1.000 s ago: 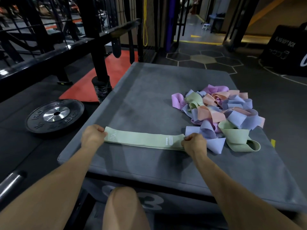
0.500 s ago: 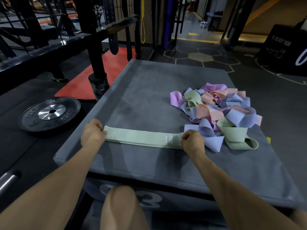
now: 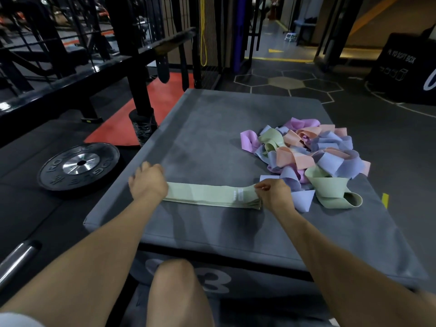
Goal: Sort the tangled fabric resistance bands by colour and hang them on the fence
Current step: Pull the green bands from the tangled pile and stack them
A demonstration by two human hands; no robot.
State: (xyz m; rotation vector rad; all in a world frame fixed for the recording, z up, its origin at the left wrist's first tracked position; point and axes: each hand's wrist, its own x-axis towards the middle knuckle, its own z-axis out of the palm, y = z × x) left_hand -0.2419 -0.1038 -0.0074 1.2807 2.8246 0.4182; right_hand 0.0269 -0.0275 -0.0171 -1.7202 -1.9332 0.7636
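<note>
The left hand (image 3: 148, 182) rests with curled fingers on the left end of a stack of flattened green bands (image 3: 207, 195), and the right hand (image 3: 273, 193) pinches the stack's right end, its fingers bent over the top layer just beside a small white label. The two hands are well apart, one at each end of the stack. The stack lies flat along the near edge of the grey padded box (image 3: 212, 138), several layers showing at its right end.

Just right of the right hand lies the tangled pile of bands (image 3: 313, 154), a heap of purple, pink, peach and green loops on the right half of the box top. One green loop (image 3: 335, 193) curls open at the pile's near edge, next to a lavender loop (image 3: 302, 199) touching the right wrist.

On the floor to the left lies a black weight plate (image 3: 79, 168). Beyond it stands a black metal fence (image 3: 132, 55), with a red mat (image 3: 151, 107) at its foot. A bare knee (image 3: 174, 291) shows at the bottom.
</note>
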